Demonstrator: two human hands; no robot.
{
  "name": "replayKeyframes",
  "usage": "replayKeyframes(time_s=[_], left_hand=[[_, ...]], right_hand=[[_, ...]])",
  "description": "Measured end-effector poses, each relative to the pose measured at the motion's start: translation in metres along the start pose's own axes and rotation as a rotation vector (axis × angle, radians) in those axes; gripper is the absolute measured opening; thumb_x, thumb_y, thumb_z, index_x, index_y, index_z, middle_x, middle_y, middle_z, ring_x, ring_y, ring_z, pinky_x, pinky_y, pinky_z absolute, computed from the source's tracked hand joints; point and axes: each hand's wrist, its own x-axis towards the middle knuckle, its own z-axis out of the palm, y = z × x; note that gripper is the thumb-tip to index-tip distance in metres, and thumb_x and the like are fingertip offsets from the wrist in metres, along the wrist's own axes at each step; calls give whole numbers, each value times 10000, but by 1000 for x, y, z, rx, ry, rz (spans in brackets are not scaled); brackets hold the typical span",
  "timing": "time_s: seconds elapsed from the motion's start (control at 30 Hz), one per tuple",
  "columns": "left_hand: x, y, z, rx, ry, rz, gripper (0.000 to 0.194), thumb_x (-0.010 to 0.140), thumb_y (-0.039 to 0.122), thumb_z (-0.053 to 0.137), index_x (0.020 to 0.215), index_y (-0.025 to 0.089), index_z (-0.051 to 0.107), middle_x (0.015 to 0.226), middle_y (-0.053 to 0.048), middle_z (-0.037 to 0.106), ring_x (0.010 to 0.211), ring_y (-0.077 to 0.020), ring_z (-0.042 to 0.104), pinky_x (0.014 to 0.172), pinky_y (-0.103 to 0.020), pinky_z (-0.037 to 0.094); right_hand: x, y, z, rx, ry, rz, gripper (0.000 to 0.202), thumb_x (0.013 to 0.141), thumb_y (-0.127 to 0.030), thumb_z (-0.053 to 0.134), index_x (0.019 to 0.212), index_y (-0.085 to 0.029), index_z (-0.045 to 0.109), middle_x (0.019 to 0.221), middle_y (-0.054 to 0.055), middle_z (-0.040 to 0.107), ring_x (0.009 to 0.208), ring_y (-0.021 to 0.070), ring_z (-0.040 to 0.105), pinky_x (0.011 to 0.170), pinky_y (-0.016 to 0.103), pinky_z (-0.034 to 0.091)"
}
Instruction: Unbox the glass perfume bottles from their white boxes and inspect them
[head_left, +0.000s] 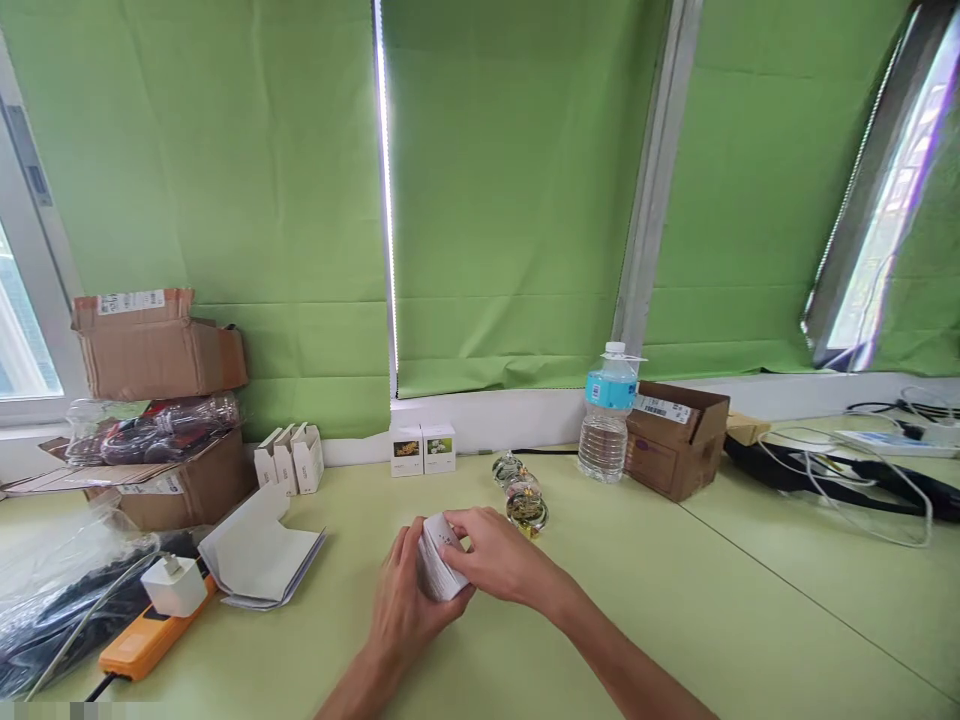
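Observation:
Just above the table, a small white cardboard box point(442, 570) sits between both hands, tilted. My left hand point(409, 590) wraps round its left side and bottom. From the right, my right hand point(491, 555) grips the box, thumb pressed on its printed face. Beyond the hands lies a row of several clear-wrapped round packets point(521, 492). Two small white boxes with picture labels point(422, 450) stand side by side at the back. Left of them, several narrow white boxes point(289, 460) stand in a row, and folded white sheets point(262, 550) lie in front.
A water bottle point(604, 420) and an open brown carton point(675, 440) stand back right, near a black strap point(832, 480) with white cables. Brown cartons point(161, 350) are stacked at left. Closer in lie an orange power strip point(154, 635) with a white charger point(174, 585) and plastic-wrapped dark goods point(67, 600).

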Motion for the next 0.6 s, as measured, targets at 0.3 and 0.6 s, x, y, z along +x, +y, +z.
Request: replayKeyframes(time_s=[0.3, 0.6], left_hand=[[-2, 8, -4, 38, 57, 147, 663, 615, 298, 677, 1200, 218, 377, 1011, -61, 628, 835, -240, 653, 697, -359, 545], [-6, 1, 0, 56, 14, 109, 741, 587, 272, 670, 1238, 196, 323, 973, -65, 640, 784, -246, 660, 671, -363, 535]], right_hand=[[-10, -10, 0, -247, 31, -12, 84, 640, -245, 564, 685, -192, 517, 673, -7, 584, 595, 117, 421, 522, 247, 199], [-12, -15, 0, -297, 20, -83, 38, 631, -200, 529, 614, -183, 499, 595, 1, 542, 580, 121, 380, 510, 267, 162]])
